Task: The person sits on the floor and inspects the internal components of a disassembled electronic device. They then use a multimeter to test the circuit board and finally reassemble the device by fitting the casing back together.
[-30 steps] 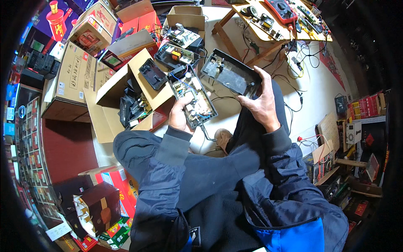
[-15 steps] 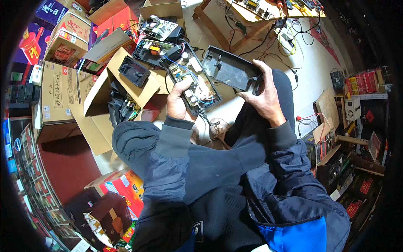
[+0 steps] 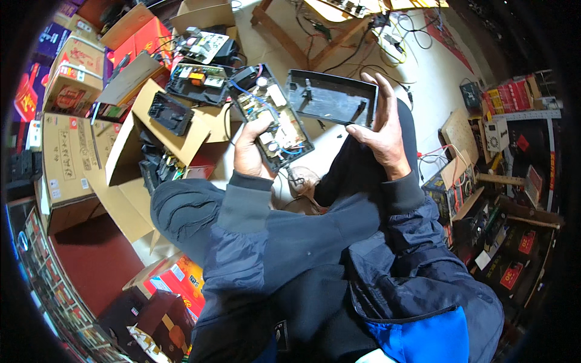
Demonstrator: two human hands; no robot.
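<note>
My left hand [image 3: 251, 147] is closed around the near end of an open charger case [image 3: 273, 115], thumb on top. Its circuit board, blue wire and white parts lie exposed, and a cord leaves its lower end. To the right, my right hand [image 3: 387, 125] grips the right end of a black plastic cover [image 3: 331, 97], fingers along the outer edge and thumb at the lower corner. The cover's hollow inside faces up, close beside the case's upper right edge. Part of the left fingers is hidden under the case.
Another opened case with a circuit board [image 3: 198, 82] sits just beyond the left. A small black cover [image 3: 170, 113] rests on an open cardboard box [image 3: 130, 151]. Cables [image 3: 396, 42] trail near a wooden stand [image 3: 308, 51]. More cartons [image 3: 66, 157] are stacked at left.
The black cover has turned to lie more level, its inside showing more fully. My right hand's fingers now extend along its end. The surroundings have shifted slightly left in view.
</note>
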